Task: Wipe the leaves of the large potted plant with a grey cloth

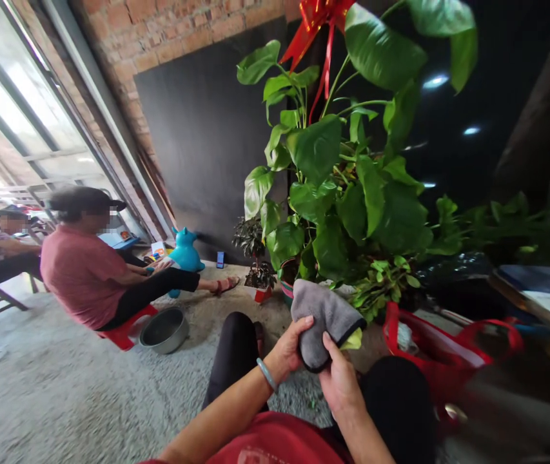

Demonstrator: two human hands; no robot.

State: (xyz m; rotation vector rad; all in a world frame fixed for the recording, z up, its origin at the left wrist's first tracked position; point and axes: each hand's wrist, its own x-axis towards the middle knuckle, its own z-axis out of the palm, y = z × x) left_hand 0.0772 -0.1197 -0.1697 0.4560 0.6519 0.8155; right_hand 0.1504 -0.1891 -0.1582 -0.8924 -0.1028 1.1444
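A folded grey cloth (320, 316) with a dark edging is held up in front of my knees. My left hand (290, 348), with a pale bangle at the wrist, grips its left side with the thumb on top. From below, my right hand (340, 380) pinches its lower right part, thumb pressed on the fabric. A yellow-green bit (353, 339) shows at the cloth's right edge; whether it is a leaf behind or part of the cloth I cannot tell. The fingers under the cloth are largely hidden.
A large leafy potted plant (318, 148) with a red ribbon stands ahead. A red bag (436, 345) sits at my right. To the left, a person in a pink shirt (84, 267) sits on a red stool beside a grey basin (164, 330); a blue animal figure (186, 250) stands beyond.
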